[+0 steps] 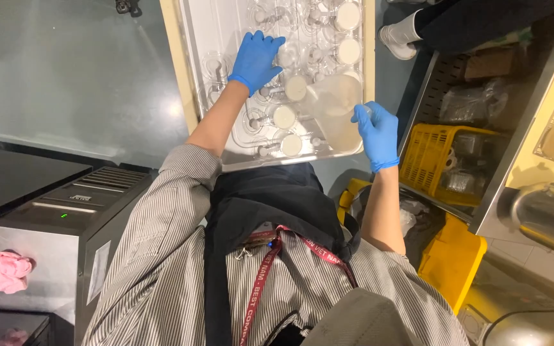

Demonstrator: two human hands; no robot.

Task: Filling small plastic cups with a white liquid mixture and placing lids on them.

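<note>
A white tray [208,38] lies in front of me, filled with several clear stemmed glasses, some holding a cream-coloured liquid [285,116]. My right hand [377,134], in a blue glove, grips a translucent plastic pitcher [335,106] tilted over the tray's right side, with pale liquid in it. My left hand [254,59], also gloved in blue, rests with fingers spread on an empty glass [286,56] near the tray's middle.
A dark steel counter [46,198] with a pink cloth [6,271] stands at my left. At the right are a yellow crate [431,154] on a low shelf, a metal pot [546,214], a yellow bin [450,259], and another person's white shoe [400,35].
</note>
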